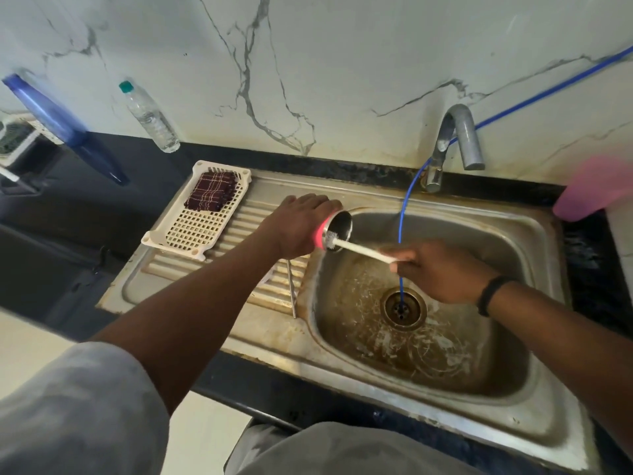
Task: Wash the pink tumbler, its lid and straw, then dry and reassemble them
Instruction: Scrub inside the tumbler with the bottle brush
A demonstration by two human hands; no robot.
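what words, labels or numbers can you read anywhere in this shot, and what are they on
None can be read.
Clear water bottle: no label or print can be made out on it.
Blue bottle: plain, no print visible.
Pink tumbler, held by the left hand: mostly hidden, no lettering shows.
White brush in the right hand: unmarked.
Wristband: plain black.

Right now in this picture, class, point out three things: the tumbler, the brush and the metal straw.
tumbler (339,225): head view, on its steel inner wall near the open mouth.
brush (359,249): head view, on the middle of its white handle.
metal straw (291,289): head view, on its shaft lying on the ribbed drainboard.
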